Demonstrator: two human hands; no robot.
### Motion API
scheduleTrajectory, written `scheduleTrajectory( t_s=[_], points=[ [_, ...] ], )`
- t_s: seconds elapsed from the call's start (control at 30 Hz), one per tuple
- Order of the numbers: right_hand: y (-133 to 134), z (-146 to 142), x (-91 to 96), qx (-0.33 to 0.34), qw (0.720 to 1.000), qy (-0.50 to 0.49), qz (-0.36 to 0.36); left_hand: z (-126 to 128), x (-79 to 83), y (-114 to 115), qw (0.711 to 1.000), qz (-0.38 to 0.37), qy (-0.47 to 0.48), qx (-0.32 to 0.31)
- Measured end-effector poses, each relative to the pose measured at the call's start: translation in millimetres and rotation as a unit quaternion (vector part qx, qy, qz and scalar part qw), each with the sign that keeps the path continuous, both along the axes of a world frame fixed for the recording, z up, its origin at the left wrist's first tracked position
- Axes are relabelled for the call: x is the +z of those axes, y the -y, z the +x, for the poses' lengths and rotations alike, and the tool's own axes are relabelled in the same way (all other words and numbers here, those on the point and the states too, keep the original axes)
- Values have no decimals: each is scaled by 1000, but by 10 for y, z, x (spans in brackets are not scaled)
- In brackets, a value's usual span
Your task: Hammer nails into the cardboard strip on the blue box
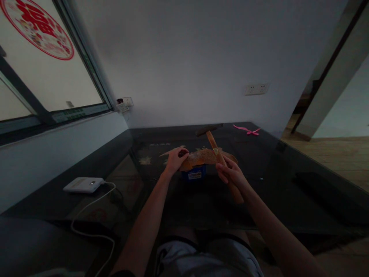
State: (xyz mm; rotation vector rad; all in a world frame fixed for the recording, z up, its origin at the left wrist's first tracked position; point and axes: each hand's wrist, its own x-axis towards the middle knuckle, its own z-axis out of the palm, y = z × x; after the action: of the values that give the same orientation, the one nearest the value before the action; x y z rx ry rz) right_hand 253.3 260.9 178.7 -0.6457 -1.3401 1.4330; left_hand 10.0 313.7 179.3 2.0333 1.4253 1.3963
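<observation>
My right hand (230, 173) is wrapped round the wooden handle of a hammer (215, 144). Its dark head is raised above the table's middle. My left hand (175, 159) presses down with closed fingers on the left end of a flat orange-brown piece (201, 157). That piece lies across a small blue container (193, 174) on the dark glass table (288, 173). A small dark thing sits at my left fingertips; I cannot make out what it is.
A white power bank (83, 184) with a white cable (86, 215) lies on the table's left side. A pink ribbon-like object (248, 130) rests at the far edge. Wall sockets (256, 89) sit on the back wall. A window runs along the left.
</observation>
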Motion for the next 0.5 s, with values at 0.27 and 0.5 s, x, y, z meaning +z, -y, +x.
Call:
scheduleTrajectory(
  t_s=[0.27,0.5],
  points=[
    [73,12,28,-15,1000,20,8,-475,158,67,993,34,93,57],
    [44,22,6,-21,999,40,18,-1414,-338,122,974,-119,-165,101]
  ],
)
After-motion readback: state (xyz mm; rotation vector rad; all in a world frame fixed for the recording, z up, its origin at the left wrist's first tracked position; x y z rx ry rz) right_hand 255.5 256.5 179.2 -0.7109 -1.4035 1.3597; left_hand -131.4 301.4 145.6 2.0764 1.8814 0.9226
